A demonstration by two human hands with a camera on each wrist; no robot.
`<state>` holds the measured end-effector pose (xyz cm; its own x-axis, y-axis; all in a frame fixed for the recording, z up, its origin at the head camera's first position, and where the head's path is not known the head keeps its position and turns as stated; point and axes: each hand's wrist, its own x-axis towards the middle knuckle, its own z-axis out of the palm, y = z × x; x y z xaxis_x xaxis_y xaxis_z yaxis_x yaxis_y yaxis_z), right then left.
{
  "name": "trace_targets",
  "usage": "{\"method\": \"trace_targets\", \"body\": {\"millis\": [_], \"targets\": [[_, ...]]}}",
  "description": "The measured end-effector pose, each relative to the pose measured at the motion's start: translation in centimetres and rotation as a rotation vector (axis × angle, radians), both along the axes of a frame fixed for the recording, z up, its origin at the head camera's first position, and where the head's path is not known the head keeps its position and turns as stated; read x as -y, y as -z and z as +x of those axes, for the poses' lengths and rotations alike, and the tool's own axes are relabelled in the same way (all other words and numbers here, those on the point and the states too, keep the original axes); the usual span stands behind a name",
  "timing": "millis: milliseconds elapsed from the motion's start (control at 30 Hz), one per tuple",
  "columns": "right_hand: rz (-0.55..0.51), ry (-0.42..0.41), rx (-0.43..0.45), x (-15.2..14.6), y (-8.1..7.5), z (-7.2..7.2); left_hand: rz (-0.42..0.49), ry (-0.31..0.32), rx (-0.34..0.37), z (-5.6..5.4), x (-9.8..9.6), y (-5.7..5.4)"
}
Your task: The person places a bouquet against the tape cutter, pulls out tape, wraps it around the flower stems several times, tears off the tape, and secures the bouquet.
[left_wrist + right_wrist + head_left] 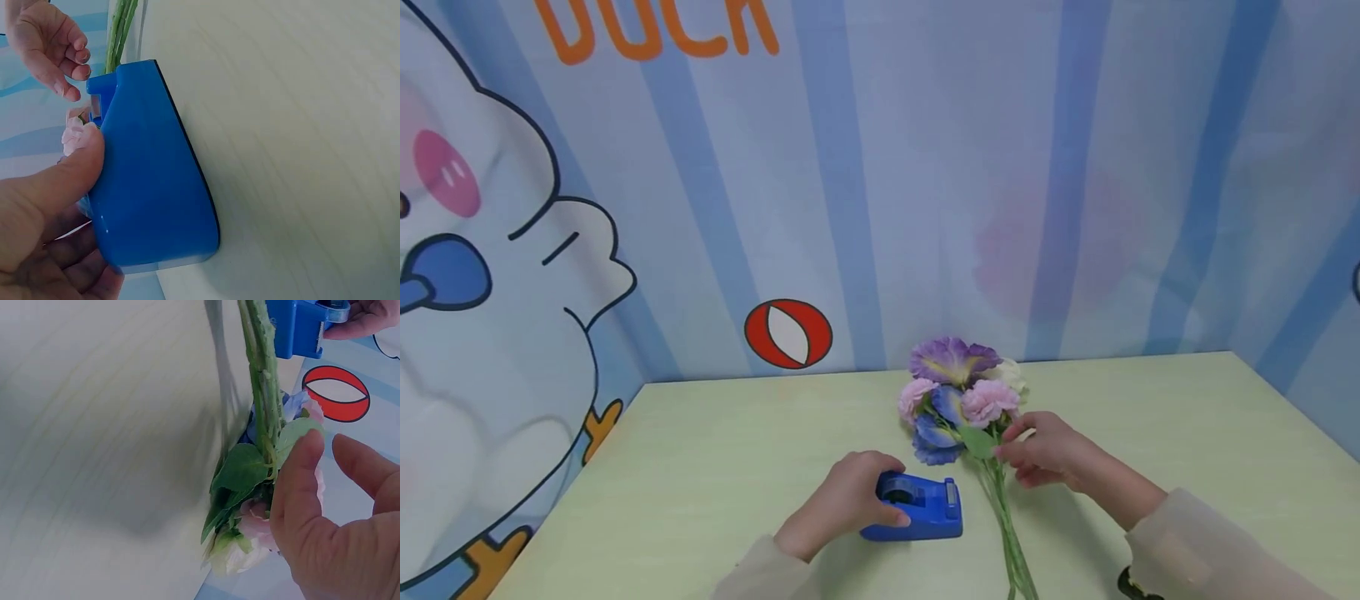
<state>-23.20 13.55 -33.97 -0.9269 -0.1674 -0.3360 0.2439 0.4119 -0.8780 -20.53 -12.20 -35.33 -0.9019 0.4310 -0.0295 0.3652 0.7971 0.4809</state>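
Note:
A blue tape dispenser (928,508) sits on the table near its front, and my left hand (857,500) grips it from the left side, thumb along one flank. A roll of tape (897,489) shows in its top. To its right lies a bunch of flowers (990,403), purple, blue, pink and white, with long green stems (1011,533) pointing toward me. Beside the blooms my right hand (1045,450) hovers with loosely bent fingers. Its thumb and index finger stand apart in the right wrist view, close to a green leaf (240,467); whether they touch it I cannot tell.
The pale yellow-green table (760,442) reaches back to a blue striped backdrop (925,167) printed with cartoon figures. A red and white printed oval (757,335) shows on the backdrop above the table's rear edge.

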Motion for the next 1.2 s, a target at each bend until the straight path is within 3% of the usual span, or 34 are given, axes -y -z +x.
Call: {"method": "trace_targets", "body": {"millis": [167, 367, 533, 933, 1200], "targets": [[0.024, -0.020, -0.058, 0.7, -0.2, -0.1, -0.004, 0.001, 0.000, 0.0, -0.2, -0.2], [0.016, -0.222, -0.217, 2.0, -0.7, 0.0, 0.008, 0.011, -0.041, 0.0, -0.1, -0.4], [0.022, -0.380, -0.360, 3.3, -0.5, 0.2, -0.004, 0.005, -0.026, 0.1, -0.2, -0.2], [0.192, -0.579, -0.485, 5.4, -0.6, -0.2, -0.034, 0.022, -0.057, 0.2, -0.5, -0.7], [0.226, -0.662, -0.546, 6.0, 0.1, -0.5, -0.061, 0.008, -0.052, 0.4, -0.8, -1.0]]}}
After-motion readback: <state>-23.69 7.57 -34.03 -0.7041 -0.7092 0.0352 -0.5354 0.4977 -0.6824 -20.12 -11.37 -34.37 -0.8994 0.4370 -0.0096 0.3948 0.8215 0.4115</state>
